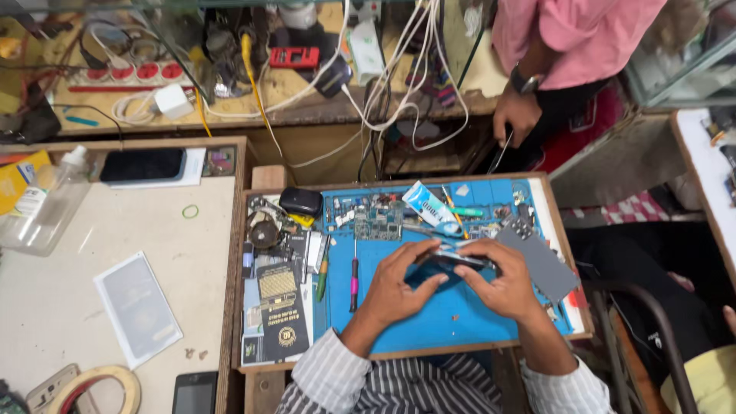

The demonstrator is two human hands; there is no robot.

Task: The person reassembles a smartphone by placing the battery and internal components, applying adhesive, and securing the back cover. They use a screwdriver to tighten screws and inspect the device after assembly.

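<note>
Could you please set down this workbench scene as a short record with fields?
left hand: grips the near end of a phone
right hand: grips the phone's other end
surface: blue mat on a wooden tray
beside the hands: screwdriver with pink band, grey panel, circuit board, glue tube
left table: clear bottle, tape roll
behind: another person's hand

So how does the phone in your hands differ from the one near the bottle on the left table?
The phone in the hands is gripped at both ends by the left hand and right hand, tilted above the blue mat. The phone near the bottle lies flat, untouched, dark screen fully visible; the held one is mostly covered by fingers. Both are dark and slim.
</note>
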